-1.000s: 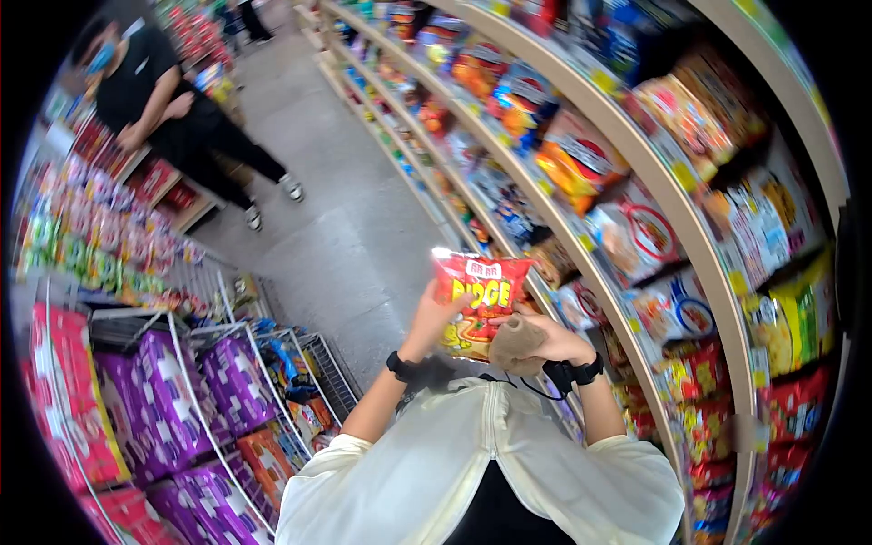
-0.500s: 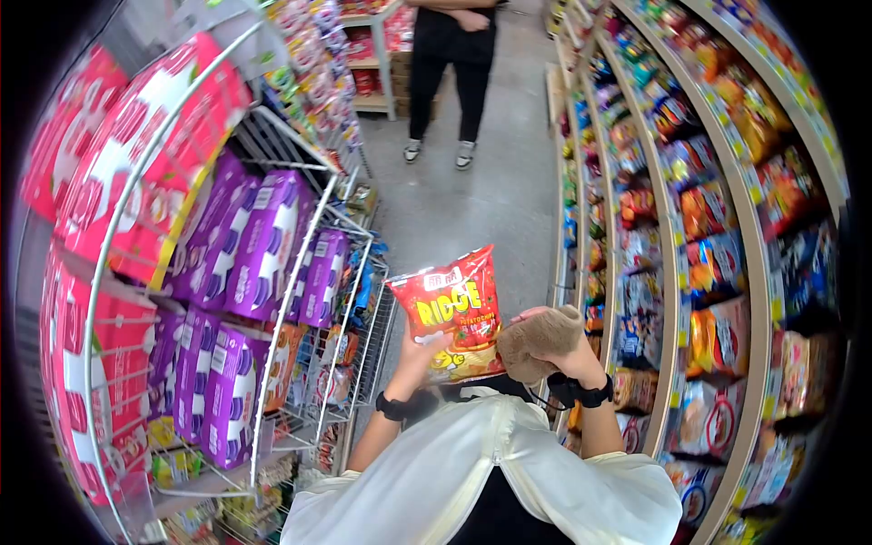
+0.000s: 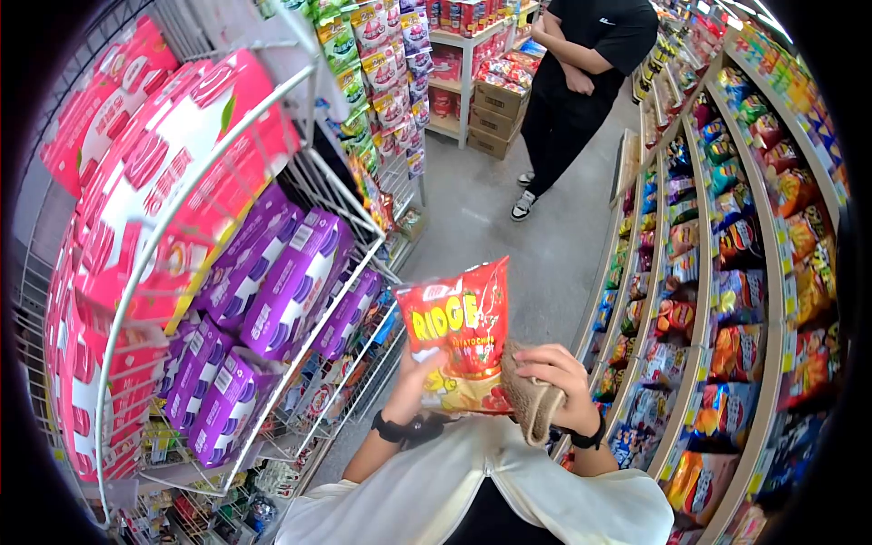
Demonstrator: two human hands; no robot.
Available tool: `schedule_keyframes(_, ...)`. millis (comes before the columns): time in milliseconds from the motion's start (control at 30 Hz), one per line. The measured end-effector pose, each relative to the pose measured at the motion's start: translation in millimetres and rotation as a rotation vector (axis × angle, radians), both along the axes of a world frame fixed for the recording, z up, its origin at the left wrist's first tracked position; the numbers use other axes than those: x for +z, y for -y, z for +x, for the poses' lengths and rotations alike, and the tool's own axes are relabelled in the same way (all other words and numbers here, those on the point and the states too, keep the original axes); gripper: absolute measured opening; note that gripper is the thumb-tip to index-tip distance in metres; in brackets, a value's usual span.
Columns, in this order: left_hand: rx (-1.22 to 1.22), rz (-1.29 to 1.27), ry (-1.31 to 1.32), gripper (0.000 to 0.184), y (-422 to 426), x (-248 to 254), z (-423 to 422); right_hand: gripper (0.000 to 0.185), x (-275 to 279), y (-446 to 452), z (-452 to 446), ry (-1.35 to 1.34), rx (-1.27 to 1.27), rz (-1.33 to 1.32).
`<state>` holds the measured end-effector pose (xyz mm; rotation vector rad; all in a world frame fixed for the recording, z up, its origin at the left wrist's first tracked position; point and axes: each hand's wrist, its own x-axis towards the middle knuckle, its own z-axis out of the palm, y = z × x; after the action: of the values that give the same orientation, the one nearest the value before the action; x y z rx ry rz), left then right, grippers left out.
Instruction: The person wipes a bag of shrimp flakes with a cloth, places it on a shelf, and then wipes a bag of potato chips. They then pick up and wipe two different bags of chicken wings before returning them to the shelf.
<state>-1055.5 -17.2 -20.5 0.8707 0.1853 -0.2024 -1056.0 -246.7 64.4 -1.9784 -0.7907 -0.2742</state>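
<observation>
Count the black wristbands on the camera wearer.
2: the left wristband, by the left hand gripping the red chip bag; the right wristband, by the right hand holding the brown fuzzy item. Sleeves could hide more.

Purple packs (image 3: 292,289), brown cartons (image 3: 493,123), standing person (image 3: 574,100)

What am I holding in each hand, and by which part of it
Your left hand holds a red chip bag by its lower left side. Your right hand holds a brown cloth by its upper right side.
</observation>
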Motion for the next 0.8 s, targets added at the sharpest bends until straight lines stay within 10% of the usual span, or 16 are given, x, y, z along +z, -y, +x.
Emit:
schedule_keyframes(400, -0.221, 0.353, 0.135, 0.064, 84.0, 39.5, 125.3, 0.051, 14.4, 65.9, 162.6, 0.524, -0.452, 0.124)
schedule_keyframes(800, 0.147, 0.195, 0.166, 0.051, 96.2, 57.8, 237.4, 0.049, -6.9, 103.0, 213.3, 0.209, -0.071, 0.020)
